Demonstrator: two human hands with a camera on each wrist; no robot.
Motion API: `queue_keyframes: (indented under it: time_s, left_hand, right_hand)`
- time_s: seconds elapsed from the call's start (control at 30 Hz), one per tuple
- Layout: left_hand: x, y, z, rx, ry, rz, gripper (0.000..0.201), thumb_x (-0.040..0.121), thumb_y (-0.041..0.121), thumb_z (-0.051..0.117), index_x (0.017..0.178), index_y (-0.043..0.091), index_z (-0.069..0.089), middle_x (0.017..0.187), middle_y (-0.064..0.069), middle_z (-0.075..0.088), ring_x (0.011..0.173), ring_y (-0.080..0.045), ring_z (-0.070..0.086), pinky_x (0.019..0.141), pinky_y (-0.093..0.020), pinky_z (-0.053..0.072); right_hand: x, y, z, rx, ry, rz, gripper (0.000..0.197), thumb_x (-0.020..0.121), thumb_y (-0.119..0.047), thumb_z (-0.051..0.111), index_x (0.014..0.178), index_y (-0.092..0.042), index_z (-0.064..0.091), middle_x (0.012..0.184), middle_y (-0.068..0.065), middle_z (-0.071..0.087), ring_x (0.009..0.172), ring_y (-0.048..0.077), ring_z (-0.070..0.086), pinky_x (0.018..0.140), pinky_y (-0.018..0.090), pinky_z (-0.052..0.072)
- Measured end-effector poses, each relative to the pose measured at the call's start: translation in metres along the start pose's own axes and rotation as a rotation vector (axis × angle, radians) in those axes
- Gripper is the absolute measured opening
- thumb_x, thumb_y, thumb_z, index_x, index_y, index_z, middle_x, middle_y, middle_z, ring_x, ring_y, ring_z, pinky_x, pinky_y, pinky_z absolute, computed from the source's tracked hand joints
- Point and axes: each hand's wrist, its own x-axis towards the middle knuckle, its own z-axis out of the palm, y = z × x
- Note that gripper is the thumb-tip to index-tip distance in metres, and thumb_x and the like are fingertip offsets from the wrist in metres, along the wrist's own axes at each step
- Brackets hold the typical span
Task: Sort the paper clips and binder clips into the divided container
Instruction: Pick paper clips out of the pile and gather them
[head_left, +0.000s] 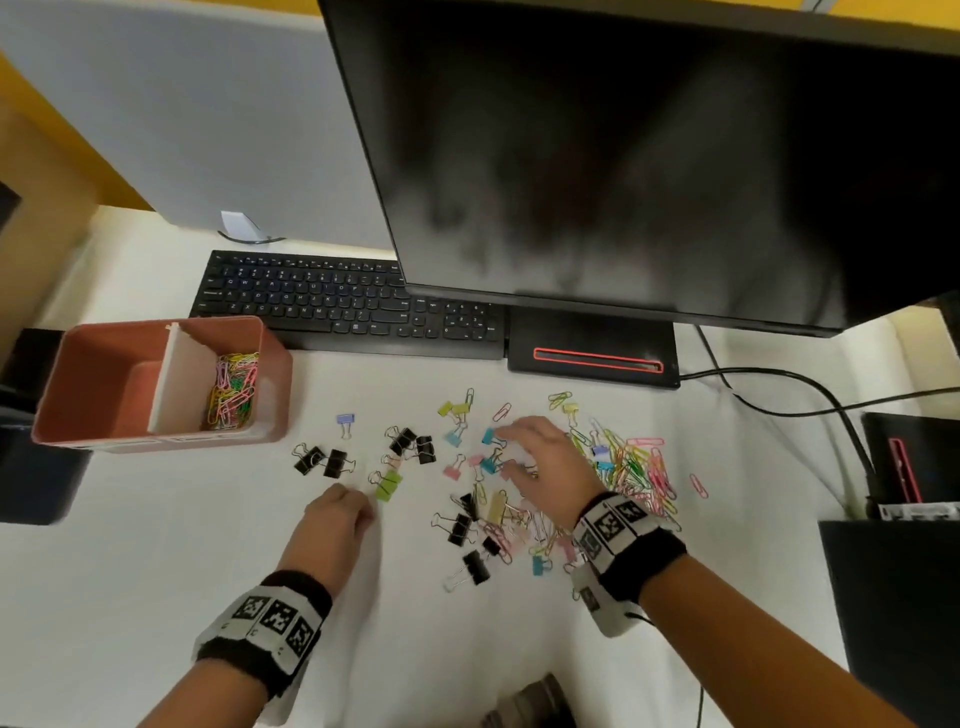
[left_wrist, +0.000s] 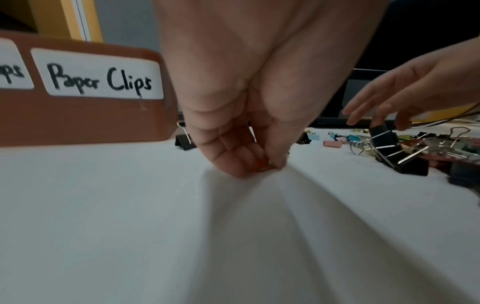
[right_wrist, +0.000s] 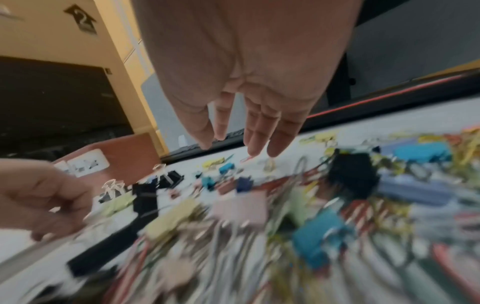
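Note:
A reddish divided container (head_left: 156, 384) stands at the left; its right compartment holds coloured paper clips (head_left: 231, 389), and its front label (left_wrist: 103, 76) reads "Paper Clips". Binder clips and paper clips lie scattered on the white table, with a dense pile (head_left: 634, 467) at the right. My left hand (head_left: 363, 512) rests low on the table beside a green binder clip (head_left: 388, 486). Its fingertips pinch a small orange thing (left_wrist: 259, 166), seemingly a paper clip. My right hand (head_left: 506, 452) hovers over the scattered clips, fingers (right_wrist: 259, 139) straight and spread, holding nothing.
A black keyboard (head_left: 337, 301) and a large monitor (head_left: 649, 156) on its base (head_left: 592, 353) stand behind the clips. Cables (head_left: 805, 395) run to the right. A black box (head_left: 898, 597) sits at the right edge. Black binder clips (head_left: 324, 460) lie between container and hands.

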Motion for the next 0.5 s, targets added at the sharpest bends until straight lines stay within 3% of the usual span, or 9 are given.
queue_keyframes:
  time_s: [0.07,0.13,0.23,0.3,0.4,0.5]
  left_hand:
    - [-0.007,0.004,-0.009,0.001,-0.035,-0.006,0.015,0.087,0.008,0.054,0.076,0.018,0.053,0.079,-0.001,0.050,0.079,-0.025,0.056,0.068,-0.025,0.035]
    - [-0.012,0.015,-0.022,-0.049,-0.016,0.054,0.011,0.086,0.011,0.058,0.077,0.017,0.056,0.080,-0.002,0.057,0.076,-0.021,0.056,0.067,-0.024,0.037]
    - [-0.008,0.042,-0.043,-0.100,0.072,0.188,0.012,0.086,0.015,0.061,0.075,0.019,0.059,0.078,0.001,0.058,0.072,-0.007,0.054,0.064,-0.013,0.039]
    - [0.006,0.065,-0.049,-0.138,0.122,0.244,0.012,0.086,0.015,0.060,0.075,0.019,0.060,0.083,0.001,0.056,0.076,-0.003,0.051,0.067,-0.015,0.041]
    - [0.043,0.100,-0.044,-0.168,0.169,0.231,0.007,0.084,0.014,0.061,0.078,0.015,0.063,0.094,0.000,0.052,0.085,-0.008,0.049,0.082,-0.015,0.035]
    - [0.081,0.121,-0.027,-0.159,0.141,0.152,0.007,0.085,0.016,0.060,0.082,0.013,0.065,0.103,-0.003,0.051,0.095,-0.016,0.050,0.088,-0.021,0.035]
  right_hand:
    - [0.004,0.010,-0.015,-0.048,0.096,0.004,0.037,0.090,-0.020,0.053,0.127,-0.025,0.052,0.130,-0.005,0.050,0.117,0.012,0.047,0.107,0.031,0.038]
    - [0.012,0.022,-0.029,-0.106,0.137,0.044,0.038,0.089,-0.019,0.053,0.127,-0.024,0.052,0.132,-0.004,0.051,0.122,0.016,0.045,0.107,0.033,0.036]
    - [0.023,0.035,-0.043,-0.167,0.090,0.111,0.041,0.090,-0.017,0.052,0.130,-0.023,0.049,0.139,-0.001,0.047,0.127,0.019,0.042,0.109,0.035,0.037]
    - [0.030,0.041,-0.048,-0.193,0.038,0.140,0.044,0.090,-0.016,0.051,0.133,-0.022,0.046,0.145,0.000,0.040,0.133,0.020,0.038,0.112,0.035,0.033]
    - [0.034,0.046,-0.046,-0.201,-0.016,0.152,0.047,0.089,-0.016,0.051,0.135,-0.021,0.044,0.149,0.000,0.035,0.137,0.020,0.031,0.115,0.034,0.027]
    - [0.032,0.042,-0.038,-0.205,-0.041,0.116,0.044,0.089,-0.018,0.053,0.133,-0.019,0.047,0.143,0.000,0.039,0.131,0.019,0.037,0.113,0.033,0.031]
